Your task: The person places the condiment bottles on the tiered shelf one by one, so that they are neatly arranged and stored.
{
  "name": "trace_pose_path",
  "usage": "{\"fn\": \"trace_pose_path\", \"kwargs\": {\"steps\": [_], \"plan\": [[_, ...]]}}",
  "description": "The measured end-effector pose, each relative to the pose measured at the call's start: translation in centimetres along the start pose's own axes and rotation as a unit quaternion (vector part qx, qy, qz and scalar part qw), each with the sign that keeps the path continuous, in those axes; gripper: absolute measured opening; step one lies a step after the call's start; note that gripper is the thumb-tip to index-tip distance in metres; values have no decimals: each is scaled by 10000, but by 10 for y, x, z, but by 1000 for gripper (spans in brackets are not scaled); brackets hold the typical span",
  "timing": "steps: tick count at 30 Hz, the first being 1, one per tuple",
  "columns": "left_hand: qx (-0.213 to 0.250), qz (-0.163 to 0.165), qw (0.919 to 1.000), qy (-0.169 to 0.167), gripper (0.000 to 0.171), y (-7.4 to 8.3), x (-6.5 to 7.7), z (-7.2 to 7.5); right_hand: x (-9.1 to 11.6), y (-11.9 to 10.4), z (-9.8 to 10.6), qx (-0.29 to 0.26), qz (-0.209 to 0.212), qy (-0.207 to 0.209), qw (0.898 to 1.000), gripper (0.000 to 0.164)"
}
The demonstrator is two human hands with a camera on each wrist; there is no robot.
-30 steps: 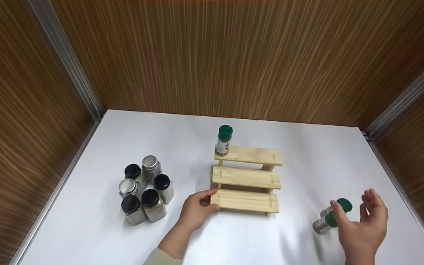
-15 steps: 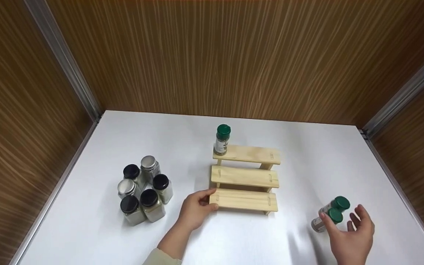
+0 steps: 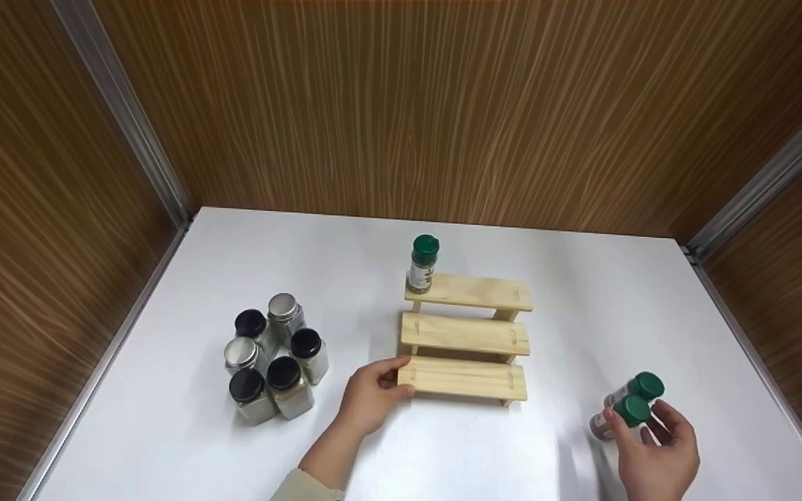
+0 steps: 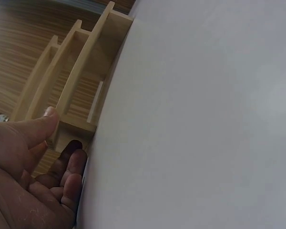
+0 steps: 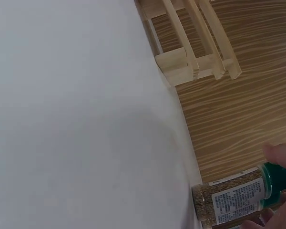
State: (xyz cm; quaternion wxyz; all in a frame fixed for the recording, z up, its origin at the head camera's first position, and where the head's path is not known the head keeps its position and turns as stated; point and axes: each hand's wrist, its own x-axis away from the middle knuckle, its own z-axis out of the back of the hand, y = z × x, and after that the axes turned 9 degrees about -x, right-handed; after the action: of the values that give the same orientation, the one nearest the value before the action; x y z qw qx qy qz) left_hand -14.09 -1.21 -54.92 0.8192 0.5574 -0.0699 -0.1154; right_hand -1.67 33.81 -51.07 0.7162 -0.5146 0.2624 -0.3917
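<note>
Green-capped jar is standing upright on the white surface, right of the wooden rack, brown grains showing beside its printed label. We are seeing the right hand clamping fingers round its cap, the left hand pinching the rack.

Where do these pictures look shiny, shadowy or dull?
Head view: bright, with pale sheen on the near part of the white tabletop and darker streaks beside the right hand; left wrist view: greyish, some fingers of the left hand in deep shade; right wrist view: soft, broad shadow on the tabletop, print on the green-capped jar too small to read.
</note>
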Motion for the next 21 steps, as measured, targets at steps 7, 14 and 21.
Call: {"fn": "trace_pose_path", "kwargs": {"steps": [7, 14, 21], "plan": [[53, -44, 10000, 13, 50, 1, 1, 0, 0, 4, -3, 26, -157, 95, 9998, 74], [6, -50, 10000, 22, 50, 1, 1, 0, -1, 9, -3, 292, -119, -106, 9994, 70], [-46, 133, 9999, -69, 50, 2, 1, 1, -2, 14, -3, 346, -43, -194, 9992, 70]]}}
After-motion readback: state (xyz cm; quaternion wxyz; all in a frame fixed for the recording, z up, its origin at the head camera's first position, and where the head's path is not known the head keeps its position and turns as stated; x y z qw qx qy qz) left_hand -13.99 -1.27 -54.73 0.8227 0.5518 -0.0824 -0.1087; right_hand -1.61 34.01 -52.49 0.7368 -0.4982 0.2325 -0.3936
